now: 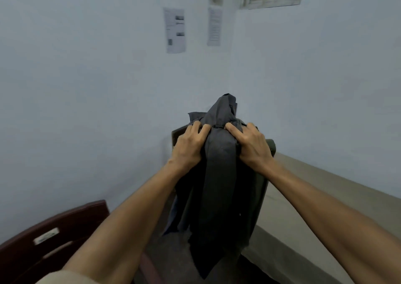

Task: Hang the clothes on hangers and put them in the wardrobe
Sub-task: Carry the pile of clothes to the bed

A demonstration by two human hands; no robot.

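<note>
Pale matte walls (86, 88) meet in a corner behind a limp, creased dark grey garment (219, 175) held up mid-frame, left hand (191, 144) and right hand (251, 144) each clutching bunched fabric with curled fingers, glossy maroon chair (43, 240) lower left.

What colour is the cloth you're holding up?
Dark grey, plain with no pattern. The garment shows in the head view.
</note>
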